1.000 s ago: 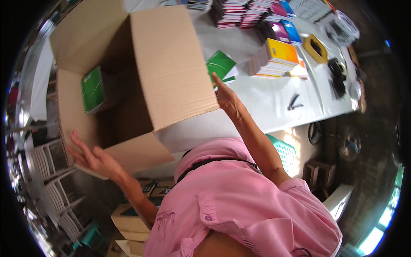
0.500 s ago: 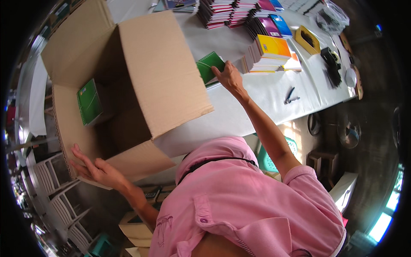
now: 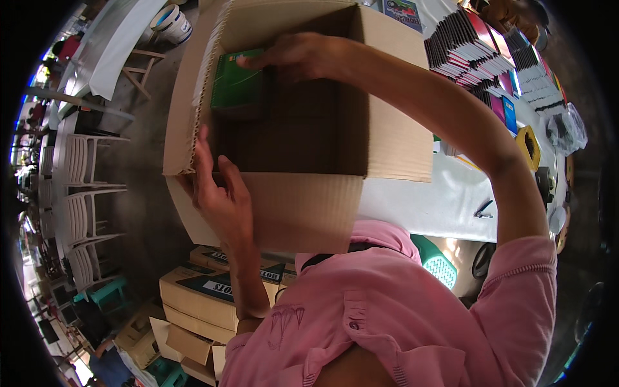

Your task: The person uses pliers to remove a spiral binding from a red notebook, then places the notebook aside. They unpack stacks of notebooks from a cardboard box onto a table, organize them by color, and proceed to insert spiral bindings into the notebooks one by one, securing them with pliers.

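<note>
A large cardboard box (image 3: 290, 206) stands with its flaps spread at the table's left side. Inside, against its left wall, lie green notebooks (image 3: 235, 87). My right hand (image 3: 300, 57) reaches over the right flap into the box, its thumb on the top notebook's upper edge and its other fingers curled and partly hidden. That notebook appears gripped; how many lie beneath cannot be made out. My left hand (image 3: 222, 200) rests against the box's near left corner, fingers stretched and apart, steadying nothing else.
Stacks of dark-edged notebooks (image 3: 467, 51) stand on the white-covered table (image 3: 419, 209) to the right. Beyond them are a yellow tray (image 3: 529, 148) and a clear plastic bag (image 3: 567, 132). Pliers (image 3: 482, 208) lie near the edge. Closed cartons (image 3: 193, 290) and white chairs (image 3: 80, 216) are at left.
My right hand has moved from the table into the box with a green notebook. My left hand stays at the box's near left corner. The view has swung left.
</note>
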The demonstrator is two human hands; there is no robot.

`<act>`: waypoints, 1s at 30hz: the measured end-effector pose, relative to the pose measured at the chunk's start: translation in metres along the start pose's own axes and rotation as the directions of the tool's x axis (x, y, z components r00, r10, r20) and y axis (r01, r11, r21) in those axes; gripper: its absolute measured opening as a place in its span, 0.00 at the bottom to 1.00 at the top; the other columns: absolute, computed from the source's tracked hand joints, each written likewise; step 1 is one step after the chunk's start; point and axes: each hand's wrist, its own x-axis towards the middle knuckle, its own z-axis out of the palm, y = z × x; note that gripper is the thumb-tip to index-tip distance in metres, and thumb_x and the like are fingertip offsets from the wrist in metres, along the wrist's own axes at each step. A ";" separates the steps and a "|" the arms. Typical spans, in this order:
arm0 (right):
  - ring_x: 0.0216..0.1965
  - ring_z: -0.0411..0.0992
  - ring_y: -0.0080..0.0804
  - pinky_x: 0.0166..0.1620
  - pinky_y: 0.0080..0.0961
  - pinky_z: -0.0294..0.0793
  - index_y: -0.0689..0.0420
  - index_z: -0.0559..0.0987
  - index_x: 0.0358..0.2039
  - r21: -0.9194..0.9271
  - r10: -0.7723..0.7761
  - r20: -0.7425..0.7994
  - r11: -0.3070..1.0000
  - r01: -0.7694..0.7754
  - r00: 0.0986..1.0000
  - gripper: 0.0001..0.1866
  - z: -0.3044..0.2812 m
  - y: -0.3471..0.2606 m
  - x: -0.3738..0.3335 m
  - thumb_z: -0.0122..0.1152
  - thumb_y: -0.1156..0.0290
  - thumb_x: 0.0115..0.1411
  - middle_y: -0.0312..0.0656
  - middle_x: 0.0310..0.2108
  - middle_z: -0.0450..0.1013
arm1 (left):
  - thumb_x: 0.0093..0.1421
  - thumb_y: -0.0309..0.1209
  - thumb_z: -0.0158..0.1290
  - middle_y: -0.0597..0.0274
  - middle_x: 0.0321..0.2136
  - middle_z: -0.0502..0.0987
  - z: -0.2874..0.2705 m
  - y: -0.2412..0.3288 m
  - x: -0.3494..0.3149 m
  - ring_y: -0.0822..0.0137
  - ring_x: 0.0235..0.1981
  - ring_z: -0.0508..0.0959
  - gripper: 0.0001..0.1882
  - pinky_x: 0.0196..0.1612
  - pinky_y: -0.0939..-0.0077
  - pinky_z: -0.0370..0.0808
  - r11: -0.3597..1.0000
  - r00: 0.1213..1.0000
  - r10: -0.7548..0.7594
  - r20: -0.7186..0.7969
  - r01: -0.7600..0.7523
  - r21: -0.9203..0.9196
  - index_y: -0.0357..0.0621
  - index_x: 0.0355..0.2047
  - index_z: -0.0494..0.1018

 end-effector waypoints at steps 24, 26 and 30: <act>0.50 0.71 0.41 0.48 0.45 0.70 0.57 0.65 0.58 0.006 -0.388 0.343 0.912 0.411 0.856 0.31 0.050 0.083 0.132 0.62 0.64 0.55 0.49 0.53 0.68 | 0.51 0.19 0.34 0.48 0.56 0.68 0.004 -0.013 0.006 0.50 0.58 0.67 0.32 0.61 0.58 0.55 0.979 0.989 0.149 0.026 -0.151 0.140 0.31 0.60 0.59; 0.54 0.68 0.45 0.53 0.56 0.66 0.62 0.65 0.57 0.053 -0.347 0.362 0.934 0.352 0.865 0.33 0.045 0.076 0.128 0.62 0.59 0.55 0.51 0.56 0.66 | 0.50 0.18 0.32 0.48 0.57 0.67 0.004 -0.009 0.009 0.50 0.59 0.67 0.34 0.61 0.61 0.57 0.976 0.987 0.161 0.024 -0.163 0.143 0.30 0.61 0.57; 0.45 0.74 0.42 0.44 0.39 0.72 0.51 0.67 0.58 0.139 -0.252 0.335 0.966 0.218 0.908 0.30 0.054 0.068 0.138 0.55 0.77 0.52 0.49 0.50 0.71 | 0.50 0.18 0.32 0.47 0.57 0.67 0.006 -0.007 0.009 0.49 0.59 0.66 0.34 0.61 0.61 0.59 0.990 0.995 0.099 0.033 -0.101 0.099 0.30 0.62 0.56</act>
